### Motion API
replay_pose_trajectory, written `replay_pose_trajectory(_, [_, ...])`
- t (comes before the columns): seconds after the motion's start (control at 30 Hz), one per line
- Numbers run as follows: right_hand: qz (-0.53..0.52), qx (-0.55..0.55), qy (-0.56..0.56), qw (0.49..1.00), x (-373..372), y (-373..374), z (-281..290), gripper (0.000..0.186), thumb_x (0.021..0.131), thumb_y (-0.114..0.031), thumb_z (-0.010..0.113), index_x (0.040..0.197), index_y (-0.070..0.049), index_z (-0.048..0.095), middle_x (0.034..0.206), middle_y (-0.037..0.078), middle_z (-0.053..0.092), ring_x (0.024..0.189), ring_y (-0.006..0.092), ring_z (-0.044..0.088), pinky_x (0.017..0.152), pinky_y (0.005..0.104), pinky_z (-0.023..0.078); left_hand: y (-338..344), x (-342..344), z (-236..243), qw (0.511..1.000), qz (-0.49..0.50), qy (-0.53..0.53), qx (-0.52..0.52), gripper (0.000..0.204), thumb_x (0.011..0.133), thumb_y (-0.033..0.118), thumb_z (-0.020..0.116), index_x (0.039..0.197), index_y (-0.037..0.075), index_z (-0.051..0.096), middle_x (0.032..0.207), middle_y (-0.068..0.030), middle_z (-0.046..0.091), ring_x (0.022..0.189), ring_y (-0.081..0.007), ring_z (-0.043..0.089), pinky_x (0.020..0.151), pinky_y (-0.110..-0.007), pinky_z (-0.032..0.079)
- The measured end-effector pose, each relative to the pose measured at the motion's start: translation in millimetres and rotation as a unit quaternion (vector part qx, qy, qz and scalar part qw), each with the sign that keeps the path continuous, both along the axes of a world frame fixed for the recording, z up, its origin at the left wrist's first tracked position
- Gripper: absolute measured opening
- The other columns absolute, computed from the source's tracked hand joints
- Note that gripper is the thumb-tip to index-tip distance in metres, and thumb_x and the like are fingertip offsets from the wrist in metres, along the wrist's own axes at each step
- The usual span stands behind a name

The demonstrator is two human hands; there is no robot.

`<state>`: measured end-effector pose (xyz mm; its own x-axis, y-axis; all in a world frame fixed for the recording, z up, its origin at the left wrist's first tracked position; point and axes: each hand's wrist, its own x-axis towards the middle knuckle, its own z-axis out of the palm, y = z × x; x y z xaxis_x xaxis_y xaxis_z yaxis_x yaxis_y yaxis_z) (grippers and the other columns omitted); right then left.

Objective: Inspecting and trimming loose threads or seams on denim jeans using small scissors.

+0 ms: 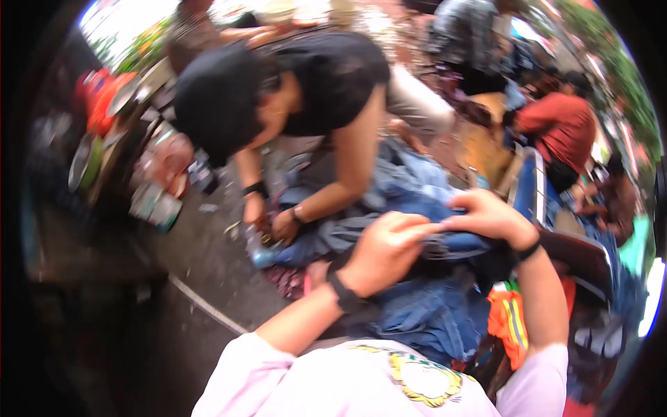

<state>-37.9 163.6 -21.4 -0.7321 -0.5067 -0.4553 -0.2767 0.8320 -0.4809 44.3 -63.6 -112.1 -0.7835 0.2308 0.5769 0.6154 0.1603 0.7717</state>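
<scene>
My left hand (385,254), with a dark band at its wrist, is closed in a pinch. Its fingertips meet those of my right hand (493,219), also pinched, with a dark band on that wrist too. Whatever lies between the fingers is too small and blurred to make out. Both hands are over a heap of denim clothes (434,306), blue jeans by their look. More folded blue and grey denim (410,187) spreads just beyond my fingers.
A person in a black top and dark cap (326,83) bends close on my left, both hands (271,222) on the heap's far edge. An orange reflective garment (511,323) hangs by my right forearm. Plastic bags (163,167) lie far left. Other people (559,125) sit at right.
</scene>
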Motion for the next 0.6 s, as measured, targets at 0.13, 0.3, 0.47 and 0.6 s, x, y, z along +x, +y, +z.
replay_pose_trajectory(0.13, [-0.22,-0.165,-0.019,0.961,18,-3,32,0.018,0.086,-0.014,0.067,0.091,0.003,0.067,0.078,0.001,0.063,0.075,0.0081,0.057,0.069,0.0273,0.047,25,9,9,0.992,0.045,0.083,0.087,0.039,0.076,-0.003,0.067,0.113,0.008,0.069,0.099,-0.0101,0.065,0.089,-0.0288,0.066,0.076,-0.035,0.055])
replay_pose_trajectory(0.3, [-0.139,-0.105,0.156,0.972,29,-32,53,0.015,0.091,-0.012,0.061,0.09,0.003,0.06,0.076,0.01,0.058,0.072,0.0133,0.055,0.067,0.0294,0.044,44,-4,25,0.986,0.015,0.16,0.049,0.033,0.074,0.0,0.065,0.107,-0.001,0.061,0.105,-0.0149,0.059,0.094,-0.0287,0.063,0.078,-0.036,0.054])
replay_pose_trajectory(0.47, [-0.13,-0.078,0.292,0.944,47,-46,62,0.007,0.088,-0.004,0.062,0.09,0.002,0.06,0.067,0.014,0.056,0.058,0.022,0.056,0.057,0.0339,0.043,72,-18,6,0.976,-0.057,0.085,-0.192,0.02,0.078,0.011,0.063,0.096,0.004,0.066,0.092,-0.0093,0.064,0.09,-0.0243,0.064,0.071,-0.035,0.053])
replay_pose_trajectory(0.6, [-0.059,-0.076,0.343,0.934,61,-73,63,0.005,0.086,-0.003,0.064,0.088,0.001,0.062,0.069,0.016,0.06,0.06,0.0294,0.061,0.058,0.0343,0.045,102,-29,7,0.862,0.007,0.153,-0.483,0.032,0.088,0.02,0.057,0.118,0.016,0.067,0.118,-0.0068,0.067,0.113,-0.0204,0.061,0.091,-0.035,0.048])
